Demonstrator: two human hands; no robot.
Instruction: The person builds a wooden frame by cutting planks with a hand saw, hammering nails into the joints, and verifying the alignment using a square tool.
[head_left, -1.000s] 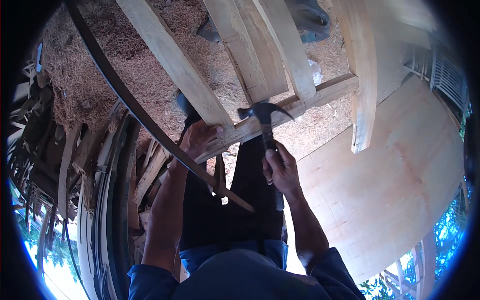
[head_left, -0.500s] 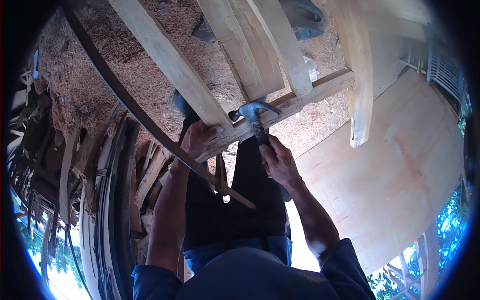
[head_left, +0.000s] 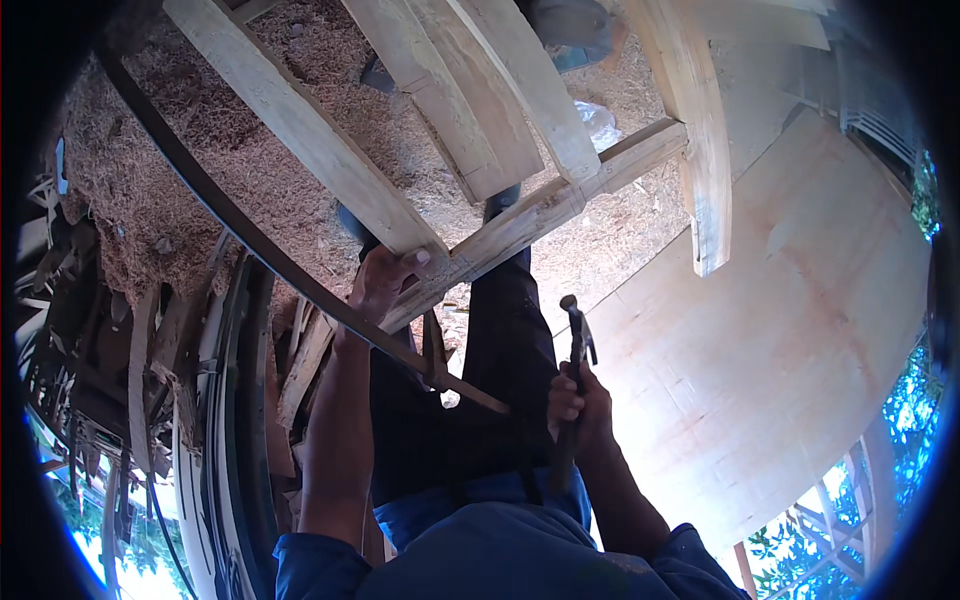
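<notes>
Raised near my right thigh is a claw hammer point(head_left: 576, 330), its handle wrapped by the fingers of my right hand point(head_left: 584, 405). The hammer head stands apart from the wood. My left hand point(head_left: 382, 282) grips a wooden frame at the corner where a slat point(head_left: 310, 135) meets the crosspiece point(head_left: 530, 222). Its thumb lies near the slat's lower end, and the other fingers are partly hidden. A second slat point(head_left: 540, 95) joins the crosspiece farther right, and a wide upright board point(head_left: 705, 170) stands at its right end.
A long thin curved strip point(head_left: 240, 190) crosses in front of my left forearm. Scrap wood point(head_left: 130, 370) is heaped at the left. Shavings point(head_left: 200, 120) cover the ground, where a crumpled plastic piece point(head_left: 598, 125) lies. A large plywood sheet point(head_left: 780, 330) spreads at the right.
My right hand has drawn the hammer back from the crosspiece, down and to the right, with the head now upright. My left hand keeps its hold. The view has shifted slightly.
</notes>
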